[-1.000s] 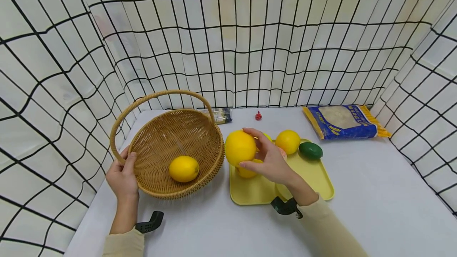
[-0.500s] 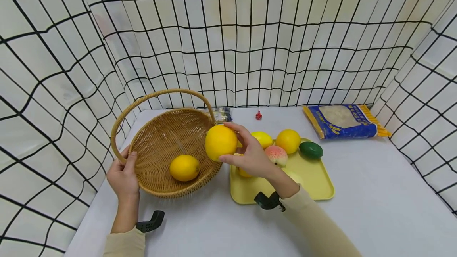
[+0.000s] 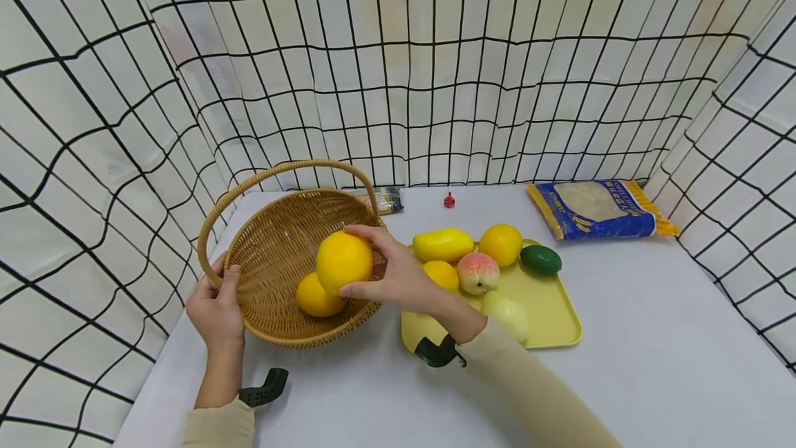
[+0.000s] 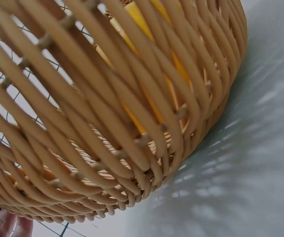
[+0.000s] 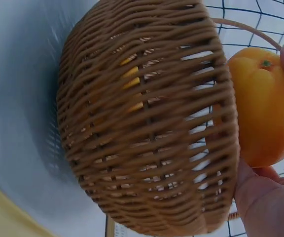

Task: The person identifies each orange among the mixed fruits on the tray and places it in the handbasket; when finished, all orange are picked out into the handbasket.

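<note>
My left hand (image 3: 215, 306) grips the left rim of a wicker basket (image 3: 270, 240) by the foot of its arched handle, tilting the basket toward me. Inside lies a yellow-orange fruit (image 3: 318, 296), glimpsed through the weave in both wrist views. Above it, my right hand (image 3: 398, 272) holds an orange (image 3: 344, 263) between thumb and fingers, over the basket's right part. Its green stem spot shows in the right wrist view, where the orange (image 5: 263, 108) is just past the rim. Only fingertips of the left hand (image 4: 11, 224) appear in the left wrist view.
Right of the basket, a yellow tray (image 3: 556, 323) carries a mango (image 3: 443, 245), a peach (image 3: 478, 273), a dark green fruit (image 3: 540, 260), a pale green fruit (image 3: 506, 315) and yellow-orange fruits (image 3: 501, 245). Behind are a blue bag (image 3: 600, 209) and a clear packet (image 3: 389, 200). Netted white walls surround the table.
My right hand has carried the orange leftward from above the tray to over the basket, uncovering the mango, peach and pale green fruit. The left hand and basket have hardly moved.
</note>
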A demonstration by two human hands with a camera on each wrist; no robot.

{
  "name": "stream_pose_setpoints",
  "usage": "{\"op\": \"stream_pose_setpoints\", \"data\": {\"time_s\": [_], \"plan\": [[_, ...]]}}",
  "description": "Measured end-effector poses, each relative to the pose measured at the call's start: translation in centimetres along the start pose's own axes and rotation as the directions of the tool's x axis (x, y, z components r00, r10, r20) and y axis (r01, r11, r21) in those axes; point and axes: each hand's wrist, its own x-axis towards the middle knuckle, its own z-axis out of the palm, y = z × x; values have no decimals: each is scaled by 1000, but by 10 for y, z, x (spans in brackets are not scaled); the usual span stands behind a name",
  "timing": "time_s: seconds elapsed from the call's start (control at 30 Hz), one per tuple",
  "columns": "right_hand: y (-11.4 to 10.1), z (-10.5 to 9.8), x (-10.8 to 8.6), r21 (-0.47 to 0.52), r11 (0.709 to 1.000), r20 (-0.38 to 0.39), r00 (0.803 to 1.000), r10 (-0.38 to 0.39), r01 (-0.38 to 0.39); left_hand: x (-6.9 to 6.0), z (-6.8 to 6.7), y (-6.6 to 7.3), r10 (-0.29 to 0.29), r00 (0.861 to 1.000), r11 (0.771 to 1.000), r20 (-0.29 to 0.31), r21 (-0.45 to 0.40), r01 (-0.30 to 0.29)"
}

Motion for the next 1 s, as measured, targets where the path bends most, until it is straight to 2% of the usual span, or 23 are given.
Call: {"op": "stream_pose_setpoints", "data": {"time_s": [0.27,0.47,0.6,0.73,0.9,1.0], "plan": [[6,17,17,-121,993,145,989,15,3,-3,-1,2,28,1000,1000,-6,11,-28],[6,20,26,-230,973,249,967,43,16,-4,2,4,-36,999,999,11,-3,36],[6,23,29,-259,966,303,951,62,19,-5,2,4,-53,999,999,5,13,53],[7,27,31,-276,961,331,940,83,12,-6,2,5,-51,999,999,-6,-1,51],[8,34,32,-302,953,337,936,103,4,-6,3,7,-57,998,997,-6,-48,57],[9,39,32,-323,946,339,934,108,8,-6,2,7,-51,999,998,-4,-46,50]]}}
